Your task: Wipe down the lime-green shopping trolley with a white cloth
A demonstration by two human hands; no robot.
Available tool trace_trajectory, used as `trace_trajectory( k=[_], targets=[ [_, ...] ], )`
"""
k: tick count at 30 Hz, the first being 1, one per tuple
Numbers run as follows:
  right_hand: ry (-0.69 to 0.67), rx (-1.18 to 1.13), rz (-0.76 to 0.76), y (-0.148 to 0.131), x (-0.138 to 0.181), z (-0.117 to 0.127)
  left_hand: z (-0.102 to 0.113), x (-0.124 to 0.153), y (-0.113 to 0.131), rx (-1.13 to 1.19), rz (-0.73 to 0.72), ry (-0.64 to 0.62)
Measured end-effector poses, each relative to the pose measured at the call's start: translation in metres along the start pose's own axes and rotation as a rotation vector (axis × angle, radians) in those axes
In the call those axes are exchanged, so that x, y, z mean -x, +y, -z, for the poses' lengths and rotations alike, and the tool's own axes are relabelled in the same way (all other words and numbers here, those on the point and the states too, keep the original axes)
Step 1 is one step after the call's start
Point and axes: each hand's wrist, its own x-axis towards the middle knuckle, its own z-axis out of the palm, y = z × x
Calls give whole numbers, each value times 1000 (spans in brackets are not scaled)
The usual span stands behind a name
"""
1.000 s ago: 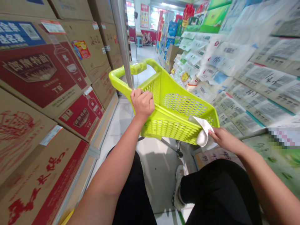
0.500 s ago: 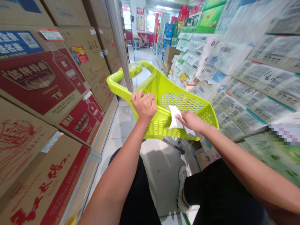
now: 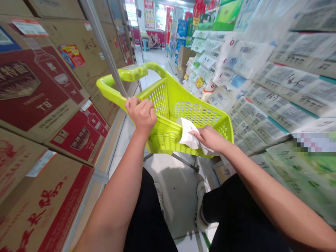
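A lime-green plastic shopping cart (image 3: 160,101) with perforated sides stands tilted across the aisle in front of me. My left hand (image 3: 141,113) is wrapped round the cart's upper rim, close to where a metal pole (image 3: 105,49) passes in front of the handle (image 3: 131,73). Against the near side of the basket, my right hand (image 3: 210,136) pinches a white cloth or paper wipe (image 3: 188,134). The wipe hangs over the rim and lies against the perforated wall. Part of it is hidden under my right fingers.
Cardboard cartons (image 3: 70,140) are stacked along the left on a low ledge. Plastic-wrapped packs of tissue (image 3: 265,119) fill the right side. Down the aisle stands a blue stool (image 3: 145,43). My legs and shoes (image 3: 201,203) are below the cart.
The cart and both hands have shifted left in view, and the handle end has swung further left. My left hand keeps its grip on the rim; the wipe stays in my right hand.
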Motion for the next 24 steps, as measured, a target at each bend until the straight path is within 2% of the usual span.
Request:
trace_trajectory(
  k=[2, 7, 11, 16, 19, 22, 24],
  targets=[
    [-1, 1, -1, 28, 30, -5, 0, -1, 0, 9, 16, -4],
    [166, -88, -28, 92, 101, -19, -3, -4, 0, 33, 43, 11],
    [154, -166, -99, 108, 122, -16, -5, -7, 1, 88, 74, 47],
    [81, -317, -44, 95, 106, 0, -7, -7, 3, 214, 122, 83],
    [37, -334, -87, 83, 86, 3, -6, -4, 9, 196, 116, 82],
    [13, -301, -105, 56, 44, 0, -3, 1, 23, 116, 85, 48],
    [20, -198, -74, 25, 3, -2, -1, 4, 33, 81, 53, 9]
  ],
)
